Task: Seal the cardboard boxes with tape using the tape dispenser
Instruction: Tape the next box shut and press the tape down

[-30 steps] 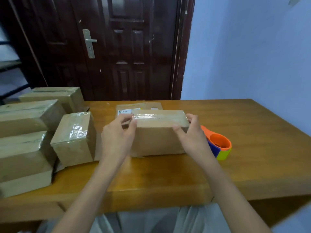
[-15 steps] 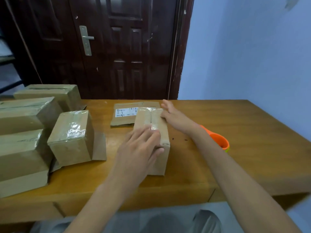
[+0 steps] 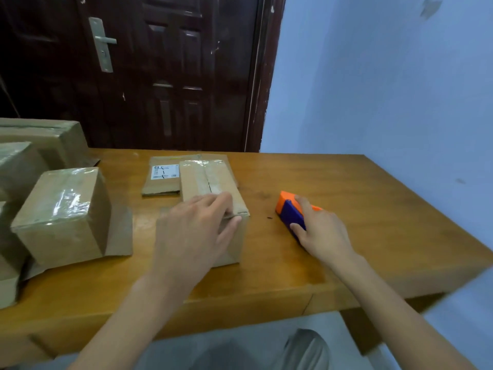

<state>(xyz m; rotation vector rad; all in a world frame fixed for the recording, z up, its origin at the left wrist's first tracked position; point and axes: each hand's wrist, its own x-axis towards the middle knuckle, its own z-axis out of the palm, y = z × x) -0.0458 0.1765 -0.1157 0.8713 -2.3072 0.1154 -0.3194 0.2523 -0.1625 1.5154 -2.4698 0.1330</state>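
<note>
A narrow brown cardboard box [image 3: 213, 190] lies on the glossy wooden tabletop [image 3: 346, 188], its matte top crossed lengthwise by a shiny strip of clear tape over the flap seam. The left hand [image 3: 197, 231] rests on the box's near end, fingers bent over the top edge and gripping it, hiding that end. Right of the box, well apart, sits the tape dispenser [image 3: 290, 212], smooth orange and dark blue plastic; the right hand [image 3: 320, 231] curls over it and grips it, covering its near half, so its full shape is hard to make out. Just behind the box lies a flattened carton [image 3: 162, 180] with a white label. Left of the box stands a squat box wrapped in crinkled clear tape [image 3: 64, 212]; further cardboard boxes [image 3: 50, 140] beyond it are cut off at the frame edge.
</note>
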